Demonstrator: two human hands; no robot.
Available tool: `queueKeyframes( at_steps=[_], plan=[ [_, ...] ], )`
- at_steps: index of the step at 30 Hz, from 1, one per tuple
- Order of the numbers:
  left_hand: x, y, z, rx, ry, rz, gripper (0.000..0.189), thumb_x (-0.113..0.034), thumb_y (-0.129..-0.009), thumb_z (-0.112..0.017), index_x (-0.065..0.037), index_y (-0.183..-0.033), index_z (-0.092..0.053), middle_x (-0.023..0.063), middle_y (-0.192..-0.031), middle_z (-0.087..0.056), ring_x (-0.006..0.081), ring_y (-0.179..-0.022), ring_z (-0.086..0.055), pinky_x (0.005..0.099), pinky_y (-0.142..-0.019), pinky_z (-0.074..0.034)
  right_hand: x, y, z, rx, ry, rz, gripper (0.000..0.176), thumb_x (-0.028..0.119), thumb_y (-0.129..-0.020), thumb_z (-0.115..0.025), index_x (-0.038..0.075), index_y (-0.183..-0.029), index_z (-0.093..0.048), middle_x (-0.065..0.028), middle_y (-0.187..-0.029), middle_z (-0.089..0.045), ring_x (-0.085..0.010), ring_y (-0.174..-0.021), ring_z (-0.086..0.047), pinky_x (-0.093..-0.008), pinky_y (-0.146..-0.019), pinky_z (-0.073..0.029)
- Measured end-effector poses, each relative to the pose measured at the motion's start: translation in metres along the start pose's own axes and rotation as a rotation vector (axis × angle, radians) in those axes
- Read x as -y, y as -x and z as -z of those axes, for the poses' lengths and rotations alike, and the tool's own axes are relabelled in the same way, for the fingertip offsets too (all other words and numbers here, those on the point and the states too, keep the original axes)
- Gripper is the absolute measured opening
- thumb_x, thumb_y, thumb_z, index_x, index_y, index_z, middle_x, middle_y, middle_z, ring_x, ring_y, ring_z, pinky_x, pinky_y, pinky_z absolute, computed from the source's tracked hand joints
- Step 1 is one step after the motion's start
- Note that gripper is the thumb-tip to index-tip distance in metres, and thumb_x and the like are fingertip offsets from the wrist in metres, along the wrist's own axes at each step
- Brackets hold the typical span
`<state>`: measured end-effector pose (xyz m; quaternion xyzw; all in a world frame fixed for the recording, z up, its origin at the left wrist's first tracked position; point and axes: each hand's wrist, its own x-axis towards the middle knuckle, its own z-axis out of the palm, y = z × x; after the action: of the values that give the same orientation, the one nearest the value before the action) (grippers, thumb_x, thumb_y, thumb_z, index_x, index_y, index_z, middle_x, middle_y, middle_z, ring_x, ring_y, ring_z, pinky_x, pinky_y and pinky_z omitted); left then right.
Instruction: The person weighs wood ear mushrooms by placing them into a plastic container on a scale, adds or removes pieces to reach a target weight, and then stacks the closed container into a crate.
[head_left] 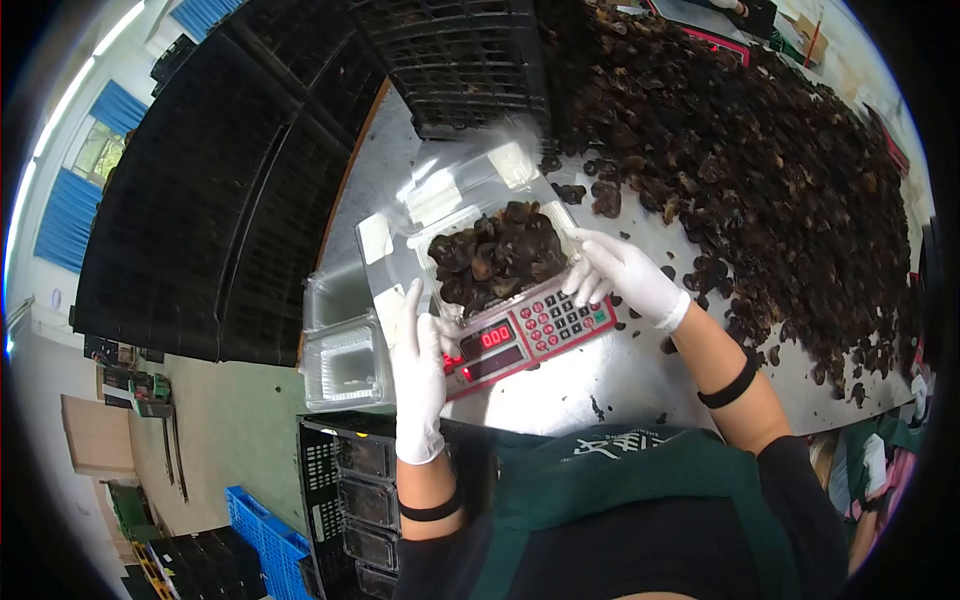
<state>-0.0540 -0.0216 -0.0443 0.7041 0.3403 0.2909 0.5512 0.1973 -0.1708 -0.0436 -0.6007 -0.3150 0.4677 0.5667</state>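
Note:
A clear plastic tray (432, 268) full of dark, wrinkled mushroom-like pieces (495, 255) is between my two white-gloved hands, at the platform of a red and white scale (540, 335). The scale's display reads 0.00. My left hand (418, 345) is at the tray's near left corner, thumb against it and fingers pointing up. My right hand (625, 275) has its fingers at the tray's right edge, above the keypad. Both hands seem to grip the tray by its sides. The tray's underside is hidden.
A large heap of dark pieces (740, 160) covers the metal table's right side. Black crates (460, 60) stand behind and at left. Empty clear trays (345, 365) are stacked left of the scale. Below, a black crate (322, 490) holds packed boxes. Another person's gloved hand (875, 465) shows at far right.

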Motion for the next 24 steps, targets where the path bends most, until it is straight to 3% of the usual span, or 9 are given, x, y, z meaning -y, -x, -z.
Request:
queueKeyframes(
  at_steps=[2, 4, 5, 8, 10, 14, 16, 18, 24],
  plan=[
    [-0.018, -0.011, 0.002, -0.253, -0.204, -0.019, 0.032, -0.008, -0.098, -0.054, -0.006, -0.129, -0.058, 0.0056, -0.08, -0.062, 0.0101, -0.07, -0.056, 0.0251, -0.067, -0.047, -0.002, 0.004, 0.003, -0.023, 0.039, -0.019, 0.05, 0.034, -0.104, -0.046, 0.002, -0.142, -0.043, -0.0061, -0.086, -0.069, -0.0094, -0.07, -0.064, -0.0219, -0.062, -0.049],
    [-0.022, -0.033, 0.006, -0.342, -0.494, -0.342, 0.027, -0.001, -0.091, -0.059, -0.004, -0.117, -0.065, 0.0082, -0.085, -0.065, 0.0162, -0.075, -0.06, 0.0287, -0.072, -0.048, -0.002, 0.006, 0.003, -0.072, 0.064, -0.014, 0.046, 0.028, -0.101, -0.051, 0.002, -0.139, -0.047, -0.0064, -0.086, -0.068, -0.0097, -0.069, -0.063, -0.0227, -0.064, -0.05],
    [-0.031, -0.046, 0.006, -0.266, -0.57, -0.482, 0.024, 0.001, -0.085, -0.063, -0.003, -0.109, -0.066, 0.0122, -0.093, -0.067, 0.0247, -0.08, -0.063, 0.0343, -0.077, -0.049, -0.002, 0.007, 0.0, -0.217, 0.237, 0.076, 0.042, 0.023, -0.099, -0.054, 0.002, -0.135, -0.051, -0.006, -0.084, -0.068, -0.0101, -0.068, -0.062, -0.0236, -0.065, -0.05],
    [-0.041, -0.088, -0.006, -0.037, -0.586, -0.602, 0.017, -0.004, -0.085, -0.066, -0.004, -0.101, -0.068, 0.0128, -0.089, -0.069, 0.0295, -0.081, -0.065, 0.0371, -0.08, -0.049, -0.001, 0.007, -0.007, -0.426, 0.447, 0.225, 0.036, 0.01, -0.091, -0.063, 0.003, -0.126, -0.059, -0.0061, -0.086, -0.065, -0.0114, -0.07, -0.06, -0.0256, -0.069, -0.05],
    [-0.037, -0.11, -0.011, 0.054, -0.682, -0.536, 0.016, -0.007, -0.085, -0.067, -0.004, -0.1, -0.07, 0.0133, -0.09, -0.07, 0.0275, -0.082, -0.066, 0.0349, -0.078, -0.05, -0.002, 0.007, -0.011, -0.443, 0.549, 0.454, 0.035, 0.007, -0.089, -0.064, 0.003, -0.124, -0.06, -0.0071, -0.091, -0.063, -0.0126, -0.075, -0.06, -0.0255, -0.071, -0.05],
    [-0.063, -0.119, -0.024, 0.256, -0.966, -0.232, 0.017, -0.014, -0.083, -0.07, -0.005, -0.097, -0.073, 0.0158, -0.088, -0.071, 0.0286, -0.086, -0.068, 0.0349, -0.077, -0.051, -0.005, 0.008, -0.011, -0.403, 0.571, 0.457, 0.033, 0.003, -0.087, -0.063, 0.003, -0.121, -0.06, -0.0087, -0.096, -0.062, -0.0151, -0.077, -0.06, -0.0265, -0.071, -0.051],
    [-0.06, -0.12, -0.026, 0.287, -0.991, -0.238, 0.023, -0.016, -0.08, -0.072, -0.006, -0.101, -0.073, 0.0154, -0.09, -0.071, 0.0305, -0.088, -0.068, 0.0365, -0.078, -0.052, -0.009, 0.007, -0.009, -0.406, 0.559, 0.449, 0.033, 0.003, -0.087, -0.063, 0.003, -0.12, -0.06, -0.009, -0.097, -0.062, -0.0156, -0.076, -0.06, -0.0271, -0.07, -0.051],
    [-0.061, -0.116, -0.03, 0.26, -1.123, -0.442, 0.027, -0.013, -0.078, -0.072, -0.007, -0.104, -0.072, 0.0153, -0.092, -0.071, 0.0321, -0.091, -0.068, 0.0386, -0.08, -0.052, -0.012, 0.007, -0.008, -0.398, 0.572, 0.451, 0.032, 0.002, -0.087, -0.063, 0.003, -0.119, -0.06, -0.0092, -0.096, -0.062, -0.0159, -0.076, -0.06, -0.0274, -0.07, -0.052],
    [-0.037, -0.118, -0.041, 0.126, -1.088, -0.55, 0.02, -0.007, -0.072, -0.071, -0.008, -0.092, -0.068, 0.0132, -0.082, -0.068, 0.0316, -0.087, -0.064, 0.0431, -0.08, -0.049, -0.01, 0.015, -0.003, -0.398, 0.582, 0.466, 0.031, 0.003, -0.087, -0.064, 0.003, -0.118, -0.061, -0.0092, -0.096, -0.063, -0.0157, -0.076, -0.061, -0.0277, -0.07, -0.052]
  ],
)
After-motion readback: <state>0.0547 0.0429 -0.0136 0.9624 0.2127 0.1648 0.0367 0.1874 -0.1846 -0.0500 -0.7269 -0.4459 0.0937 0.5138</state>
